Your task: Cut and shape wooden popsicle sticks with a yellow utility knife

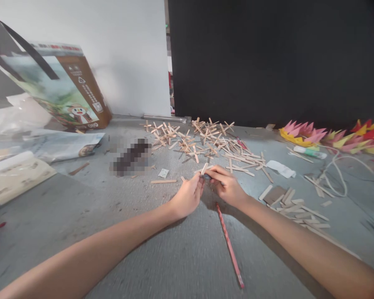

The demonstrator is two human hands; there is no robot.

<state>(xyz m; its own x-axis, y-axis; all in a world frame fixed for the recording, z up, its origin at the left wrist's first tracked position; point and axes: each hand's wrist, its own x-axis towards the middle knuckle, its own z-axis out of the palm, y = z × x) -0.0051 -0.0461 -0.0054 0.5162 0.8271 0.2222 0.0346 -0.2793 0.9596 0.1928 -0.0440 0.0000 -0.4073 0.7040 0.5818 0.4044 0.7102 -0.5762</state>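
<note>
My left hand [188,195] is closed, with a short wooden craft stick [204,168] standing up from its fingertips. Close against it, my right hand [229,187] pinches a small dark grey-blue thing [207,176], mostly hidden by the fingers, at the stick's lower part. Below the hands lies a pink pencil [229,245] with its eraser end toward me. One loose craft stick [163,181] rests flat left of the hands, near a small white packet [163,172]. Beyond the hands is a heap of crossed craft sticks [195,153].
Loose sticks [311,220] lie at the right, near a white cord [344,187] and paper crowns [302,135]. A printed bag [77,91] stands back left, behind plastic packaging [65,143]. A black panel [268,62] bounds the back. A dark patch is pixelated.
</note>
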